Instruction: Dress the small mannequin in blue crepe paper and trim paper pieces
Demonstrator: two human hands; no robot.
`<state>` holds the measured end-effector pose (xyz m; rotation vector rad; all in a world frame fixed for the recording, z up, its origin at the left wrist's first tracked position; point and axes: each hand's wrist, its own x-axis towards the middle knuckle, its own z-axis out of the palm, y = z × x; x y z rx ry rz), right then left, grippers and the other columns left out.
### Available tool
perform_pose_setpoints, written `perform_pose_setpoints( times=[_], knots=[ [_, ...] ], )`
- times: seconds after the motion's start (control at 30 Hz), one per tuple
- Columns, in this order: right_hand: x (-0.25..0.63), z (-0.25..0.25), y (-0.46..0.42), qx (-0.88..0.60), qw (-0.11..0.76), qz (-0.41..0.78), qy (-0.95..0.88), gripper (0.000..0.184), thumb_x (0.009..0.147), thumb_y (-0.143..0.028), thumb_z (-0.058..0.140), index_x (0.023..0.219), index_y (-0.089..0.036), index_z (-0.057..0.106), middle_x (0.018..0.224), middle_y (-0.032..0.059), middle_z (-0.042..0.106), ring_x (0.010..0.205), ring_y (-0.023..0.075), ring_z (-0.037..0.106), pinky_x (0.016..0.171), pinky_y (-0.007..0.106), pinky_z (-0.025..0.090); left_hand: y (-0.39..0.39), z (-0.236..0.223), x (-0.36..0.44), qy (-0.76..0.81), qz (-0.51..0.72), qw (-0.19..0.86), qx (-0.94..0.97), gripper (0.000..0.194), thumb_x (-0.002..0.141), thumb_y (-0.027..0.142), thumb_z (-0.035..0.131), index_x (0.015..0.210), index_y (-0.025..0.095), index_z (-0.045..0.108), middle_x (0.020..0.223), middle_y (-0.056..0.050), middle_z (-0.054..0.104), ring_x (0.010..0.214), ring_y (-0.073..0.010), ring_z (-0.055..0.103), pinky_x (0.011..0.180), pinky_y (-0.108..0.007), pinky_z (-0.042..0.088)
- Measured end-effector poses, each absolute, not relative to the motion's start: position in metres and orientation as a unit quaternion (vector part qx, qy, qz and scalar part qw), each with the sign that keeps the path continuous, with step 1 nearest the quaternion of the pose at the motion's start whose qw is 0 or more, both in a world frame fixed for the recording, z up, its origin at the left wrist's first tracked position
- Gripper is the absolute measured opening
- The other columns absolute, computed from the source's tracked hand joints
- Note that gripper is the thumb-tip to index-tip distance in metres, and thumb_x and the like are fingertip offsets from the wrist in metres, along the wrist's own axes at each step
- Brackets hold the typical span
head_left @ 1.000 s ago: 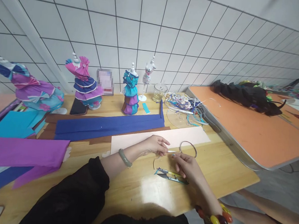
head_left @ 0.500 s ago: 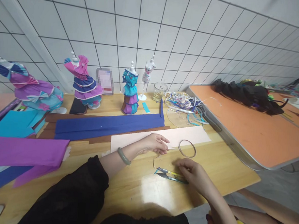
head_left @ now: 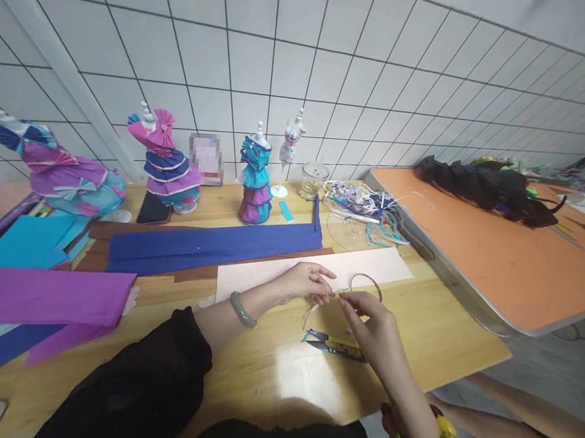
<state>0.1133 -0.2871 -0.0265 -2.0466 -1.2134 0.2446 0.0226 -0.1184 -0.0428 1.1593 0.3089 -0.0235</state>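
Note:
My left hand is over the edge of the pale pink strip, its thumb and fingertips pinched on a thin pale strip that curls down below the palm. Close by, my right hand has its thumb and forefinger pressed together, nearly meeting the left fingertips; whatever lies between them is too small to make out. Behind the right fingers, a thin brownish ring like a narrow tape roll lies partly hidden. Thread snips with yellow handles rest on the wood under the right hand.
Blue cloth lies over brown fabric behind my hands, purple cloth at left. Small dress forms in ruffled dresses, a bare form, a glass and ribbon scraps stand along the back. An orange table adjoins right.
My right hand has moved up and left, from beside the snips to the left fingertips, and now covers part of the ring. The left hand has barely shifted.

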Motion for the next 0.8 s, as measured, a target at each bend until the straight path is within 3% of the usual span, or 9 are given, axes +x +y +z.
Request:
perform_pose_setpoints(
  times=[0.33,0.6,0.8],
  knots=[
    [0.108,-0.032,-0.279,-0.806,0.275,0.001,-0.524,0.028,0.091,-0.027,0.043,0.086,-0.020,0.070,0.091,0.0096,0.070,0.078,0.0224,0.066,0.071,0.032,0.049,-0.127,-0.043,0.025,0.131,0.036,0.811,0.570,0.043,0.067,0.020,0.071,0.106,0.008,0.057,0.069,-0.005,0.065,0.058,-0.0114,0.061,0.063,-0.028,0.049],
    [0.108,-0.031,-0.280,-0.815,0.279,-0.006,-0.509,0.028,0.090,-0.026,0.044,0.080,-0.020,0.069,0.089,0.0108,0.069,0.076,0.0222,0.064,0.071,0.032,0.047,-0.130,-0.047,0.026,0.115,0.016,0.802,0.585,0.047,0.066,0.014,0.070,0.111,0.010,0.057,0.076,-0.005,0.065,0.061,-0.0098,0.060,0.065,-0.026,0.048],
    [0.115,-0.034,-0.280,-0.813,0.344,0.099,-0.459,0.027,0.087,-0.034,0.046,0.079,-0.019,0.067,0.080,0.0091,0.069,0.069,0.0209,0.062,0.065,0.031,0.047,-0.130,-0.048,0.027,0.109,0.021,0.791,0.602,0.043,0.068,0.018,0.070,0.108,0.009,0.058,0.072,-0.004,0.063,0.058,-0.0090,0.058,0.061,-0.025,0.046]
  ],
)
